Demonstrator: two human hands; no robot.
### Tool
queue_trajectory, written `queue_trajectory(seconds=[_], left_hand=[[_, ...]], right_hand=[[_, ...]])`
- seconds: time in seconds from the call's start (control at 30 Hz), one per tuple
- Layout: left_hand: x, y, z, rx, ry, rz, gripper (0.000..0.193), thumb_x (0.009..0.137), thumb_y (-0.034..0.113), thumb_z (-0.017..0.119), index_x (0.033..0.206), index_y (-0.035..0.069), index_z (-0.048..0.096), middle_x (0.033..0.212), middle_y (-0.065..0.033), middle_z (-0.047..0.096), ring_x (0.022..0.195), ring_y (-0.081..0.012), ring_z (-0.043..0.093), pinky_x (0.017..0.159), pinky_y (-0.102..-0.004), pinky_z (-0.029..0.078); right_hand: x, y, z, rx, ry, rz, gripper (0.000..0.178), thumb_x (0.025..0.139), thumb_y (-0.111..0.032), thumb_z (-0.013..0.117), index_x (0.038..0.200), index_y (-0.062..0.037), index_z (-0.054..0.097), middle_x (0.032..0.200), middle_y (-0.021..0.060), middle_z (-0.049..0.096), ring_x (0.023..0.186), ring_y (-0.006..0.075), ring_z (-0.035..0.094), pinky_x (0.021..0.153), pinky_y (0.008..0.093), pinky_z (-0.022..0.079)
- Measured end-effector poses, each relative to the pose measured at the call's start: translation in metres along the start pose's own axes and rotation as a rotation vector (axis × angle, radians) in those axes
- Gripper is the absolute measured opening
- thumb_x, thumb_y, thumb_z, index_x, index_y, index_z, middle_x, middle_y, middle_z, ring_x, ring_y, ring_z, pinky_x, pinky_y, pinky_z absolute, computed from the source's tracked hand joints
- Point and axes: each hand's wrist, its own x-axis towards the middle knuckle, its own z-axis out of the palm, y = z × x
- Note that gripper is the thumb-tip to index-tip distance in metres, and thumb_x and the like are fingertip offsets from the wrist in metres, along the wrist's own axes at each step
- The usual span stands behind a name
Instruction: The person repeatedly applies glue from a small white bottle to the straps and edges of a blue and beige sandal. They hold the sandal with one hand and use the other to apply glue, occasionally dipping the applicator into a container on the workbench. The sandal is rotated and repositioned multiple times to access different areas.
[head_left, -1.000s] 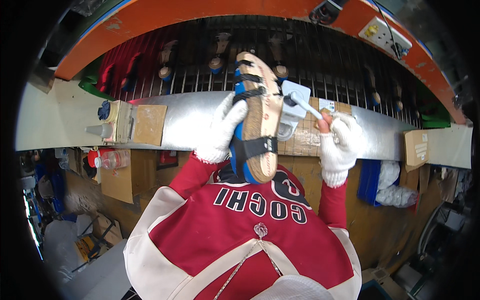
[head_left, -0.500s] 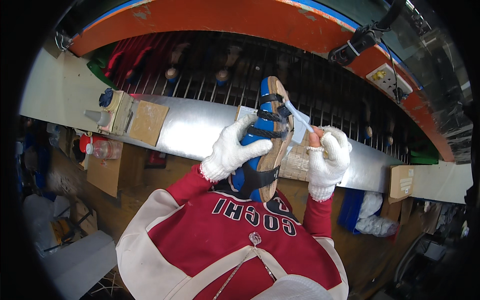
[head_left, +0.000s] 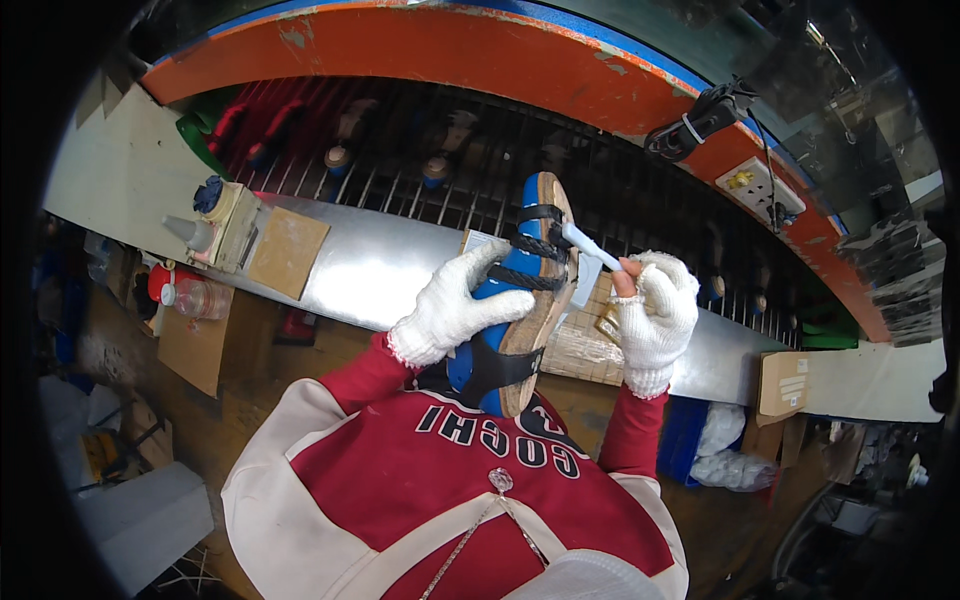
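My left hand (head_left: 460, 305), in a white knit glove, grips a sandal (head_left: 548, 310) with black braided straps and a tan, cork-like sole. A blue shoe last (head_left: 487, 365) fills the sandal, which is held on its side with the sole edge toward my right. Between the bare fingertips of my gloved right hand (head_left: 650, 305) is the pale handle of a small brush (head_left: 592, 247). Its dark end meets the sole edge near the front straps; the bristles are hard to make out against the straps.
Ahead lies a conveyor of metal rods (head_left: 400, 180) beneath an orange beam (head_left: 430, 60), carrying several lasts. A metal ledge (head_left: 370, 270) holds a brown board (head_left: 288, 252), a container with a grey nozzle (head_left: 225, 228) and a woven-patterned mat (head_left: 585, 340). A cardboard box (head_left: 783, 385) stands right.
The sandal and both hands sit slightly lower and further left in view. The brush handle has tilted flatter, its tip still at the sole edge. The whole view has shifted a little.
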Motion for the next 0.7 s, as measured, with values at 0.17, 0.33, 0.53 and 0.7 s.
queue_trajectory(seconds=[0.17,0.33,0.53,0.7], left_hand=[[0.001,0.014,0.002,-0.085,-0.057,-0.051,0.064,0.088,0.018,0.075,0.141,-0.004,0.044,0.130,-0.0095,0.058,0.120,-0.0162,0.054,0.107,-0.0325,0.042],[0.004,0.024,0.007,-0.156,-0.100,-0.122,0.059,0.092,0.019,0.071,0.141,-0.001,0.046,0.129,-0.0082,0.058,0.118,-0.0140,0.055,0.104,-0.0311,0.045],[0.000,0.026,0.014,-0.187,-0.052,-0.128,0.054,0.096,0.022,0.066,0.142,0.002,0.047,0.129,-0.0070,0.058,0.118,-0.0133,0.055,0.103,-0.0309,0.046],[-0.004,0.026,0.020,-0.258,-0.037,-0.170,0.052,0.099,0.024,0.063,0.143,0.002,0.045,0.131,-0.0078,0.058,0.119,-0.0144,0.055,0.104,-0.0315,0.046]], right_hand=[[-0.007,0.012,-0.003,0.014,-0.013,-0.006,0.019,0.072,-0.010,0.083,0.090,-0.0078,0.076,0.092,0.0061,0.068,0.087,0.0219,0.057,0.076,0.0334,0.044],[-0.015,0.019,0.000,0.007,0.016,-0.033,0.020,0.070,-0.009,0.083,0.089,-0.0069,0.076,0.091,0.0060,0.068,0.086,0.0228,0.057,0.076,0.0332,0.044],[-0.025,0.018,-0.005,-0.025,0.008,-0.077,0.022,0.068,-0.009,0.084,0.089,-0.0067,0.076,0.087,0.0061,0.068,0.083,0.0225,0.060,0.078,0.0352,0.042],[-0.030,0.012,-0.008,-0.109,0.042,-0.149,0.023,0.066,-0.009,0.084,0.088,-0.0074,0.075,0.085,0.0048,0.068,0.079,0.0217,0.061,0.078,0.0355,0.041]])
